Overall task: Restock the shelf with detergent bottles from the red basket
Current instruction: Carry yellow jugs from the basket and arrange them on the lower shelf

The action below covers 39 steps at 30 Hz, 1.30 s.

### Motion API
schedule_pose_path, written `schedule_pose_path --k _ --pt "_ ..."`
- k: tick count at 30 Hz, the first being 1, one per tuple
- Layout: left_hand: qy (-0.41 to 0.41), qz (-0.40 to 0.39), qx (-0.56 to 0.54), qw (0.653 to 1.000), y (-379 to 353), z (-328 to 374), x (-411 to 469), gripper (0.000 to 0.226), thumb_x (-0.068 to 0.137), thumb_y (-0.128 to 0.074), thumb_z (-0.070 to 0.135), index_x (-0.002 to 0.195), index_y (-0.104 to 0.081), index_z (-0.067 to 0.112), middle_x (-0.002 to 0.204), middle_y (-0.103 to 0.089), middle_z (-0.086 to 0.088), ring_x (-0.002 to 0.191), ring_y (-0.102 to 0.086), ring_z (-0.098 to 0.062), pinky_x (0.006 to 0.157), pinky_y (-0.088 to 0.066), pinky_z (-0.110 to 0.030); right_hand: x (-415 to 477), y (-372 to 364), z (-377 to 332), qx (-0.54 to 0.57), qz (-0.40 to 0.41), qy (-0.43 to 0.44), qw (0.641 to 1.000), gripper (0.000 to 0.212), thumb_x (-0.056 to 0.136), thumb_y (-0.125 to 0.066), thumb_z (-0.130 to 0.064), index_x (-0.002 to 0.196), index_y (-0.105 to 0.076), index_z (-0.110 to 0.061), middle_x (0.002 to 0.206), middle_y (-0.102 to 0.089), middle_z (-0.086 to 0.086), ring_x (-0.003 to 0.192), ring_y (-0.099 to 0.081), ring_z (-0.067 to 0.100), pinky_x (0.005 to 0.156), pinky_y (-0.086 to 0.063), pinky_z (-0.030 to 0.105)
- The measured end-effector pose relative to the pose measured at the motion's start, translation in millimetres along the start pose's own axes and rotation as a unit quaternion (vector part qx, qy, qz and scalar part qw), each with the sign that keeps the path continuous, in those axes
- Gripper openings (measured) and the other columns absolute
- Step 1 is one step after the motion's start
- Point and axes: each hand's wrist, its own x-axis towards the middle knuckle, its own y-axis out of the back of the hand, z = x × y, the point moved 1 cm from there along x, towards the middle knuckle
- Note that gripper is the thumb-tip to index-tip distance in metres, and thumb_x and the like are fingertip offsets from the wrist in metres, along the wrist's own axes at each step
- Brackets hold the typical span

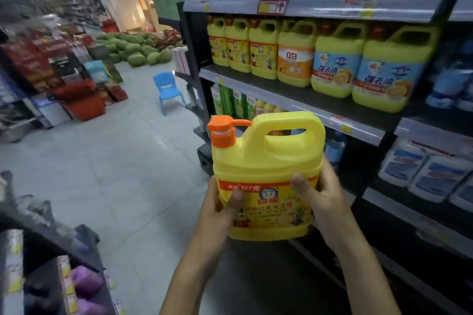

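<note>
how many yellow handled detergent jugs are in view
7. Six jugs line the middle shelf; the held jug is gripped by left hand and right hand. More may hide behind.

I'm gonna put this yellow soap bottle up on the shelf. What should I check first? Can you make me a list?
1. Two-hand grip on the bottle: left hand and right hand wrap around its label. Ok.
2. Bottle upright, orange cap on top: ok.
3. Cap snapped tight: cannot tell.
4. Matching bottles found: the same yellow kind stands at the left end of the middle shelf. Ok.
5. Room for one more there: only a bare strip in front of the row shows. Cannot tell.
6. More bottles left in the red basket: it is not in view. Cannot tell.
</note>
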Motion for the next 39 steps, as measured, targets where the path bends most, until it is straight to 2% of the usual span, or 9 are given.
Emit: schedule_pose_path --k 3,8,14,19,22,29,33,36,39 --pt "-0.005 0.007 0.014 1.000 13.5 7.3 50.6 0.085 0.059 -0.067 0.081 0.130 -0.052 0.037 0.125 -0.069 0.005 0.115 -0.067 -0.018 0.091 -0.057 -0.045 57.3 -2.9 10.3 0.008 -0.018 0.011 1.000 0.079 0.068 -0.074 -0.070 0.134 -0.052 -0.034 0.124 -0.068 -0.001 0.113 -0.068 0.019 0.084 -0.060 0.034" --pt "-0.028 0.053 -0.005 0.998 30.6 13.1 123.9 0.078 0.056 -0.070 0.081 0.123 -0.058 0.044 0.122 -0.070 0.009 0.111 -0.068 -0.013 0.084 -0.060 -0.034 147.6 -10.6 21.5 -0.023 -0.061 0.023 0.998 0.077 0.066 -0.070 -0.076 0.132 -0.051 -0.043 0.124 -0.068 -0.005 0.114 -0.067 0.015 0.093 -0.056 0.043" --pt "-0.017 0.084 -0.031 0.996 68.0 -1.1 195.1 0.078 0.056 -0.073 0.079 0.124 -0.060 0.042 0.123 -0.070 0.006 0.113 -0.067 -0.016 0.093 -0.054 -0.053 226.4 -28.2 46.7 -0.070 -0.082 0.007 0.994 0.074 0.063 -0.067 -0.080 0.127 -0.052 -0.046 0.123 -0.067 -0.010 0.115 -0.065 0.011 0.096 -0.055 0.044" --pt "0.005 0.061 -0.037 0.997 112.0 -13.4 272.1 0.077 0.051 -0.075 0.080 0.119 -0.062 0.045 0.121 -0.070 0.008 0.111 -0.068 -0.014 0.093 -0.054 -0.053 294.1 -54.6 75.0 -0.078 -0.072 -0.008 0.994 0.074 0.063 -0.069 -0.080 0.127 -0.052 -0.047 0.125 -0.066 -0.008 0.117 -0.064 0.013 0.097 -0.055 0.046" --pt "0.005 0.037 -0.039 0.999 140.3 -19.0 324.3 0.085 0.049 -0.076 0.080 0.123 -0.060 0.040 0.121 -0.070 0.007 0.111 -0.068 -0.015 0.091 -0.056 -0.050 338.3 -73.8 92.6 -0.077 -0.051 -0.016 0.996 0.077 0.064 -0.071 -0.076 0.130 -0.051 -0.044 0.126 -0.066 -0.008 0.117 -0.064 0.012 0.096 -0.056 0.043" --pt "-0.017 -0.106 -0.006 0.994 188.8 -2.9 461.8 0.101 0.045 -0.081 0.077 0.130 -0.057 0.027 0.121 -0.071 0.002 0.111 -0.068 -0.017 0.081 -0.059 -0.033 414.0 -97.0 99.9 -0.089 0.043 0.018 0.995 0.069 0.062 -0.077 -0.072 0.124 -0.048 -0.061 0.126 -0.064 -0.018 0.119 -0.062 0.007 0.091 -0.058 0.033" --pt "-0.033 -0.189 0.006 0.981 171.3 2.1 517.6 0.093 0.049 -0.080 0.075 0.124 -0.059 0.024 0.116 -0.072 0.004 0.108 -0.068 -0.013 0.077 -0.056 -0.021 432.2 -85.6 98.5 -0.105 0.130 0.033 0.985 0.063 0.067 -0.081 -0.059 0.121 -0.049 -0.062 0.124 -0.063 -0.020 0.117 -0.061 0.003 0.087 -0.055 0.025" --pt "-0.026 -0.234 -0.006 0.972 147.1 0.9 546.4 0.091 0.049 -0.079 0.076 0.122 -0.059 0.025 0.115 -0.073 0.005 0.106 -0.069 -0.011 0.075 -0.056 -0.020 445.3 -71.8 92.2 -0.122 0.175 0.024 0.977 0.071 0.061 -0.079 -0.069 0.124 -0.048 -0.061 0.126 -0.061 -0.021 0.119 -0.059 0.003 0.090 -0.056 0.028" --pt "-0.027 -0.272 -0.008 0.962 123.2 1.3 579.7 0.091 0.048 -0.079 0.076 0.121 -0.060 0.024 0.115 -0.073 0.005 0.106 -0.069 -0.012 0.076 -0.056 -0.021 462.9 -49.4 96.5 -0.113 0.222 0.026 0.968 0.072 0.058 -0.086 -0.058 0.122 -0.053 -0.058 0.127 -0.065 -0.014 0.122 -0.061 0.012 0.091 -0.057 0.036"
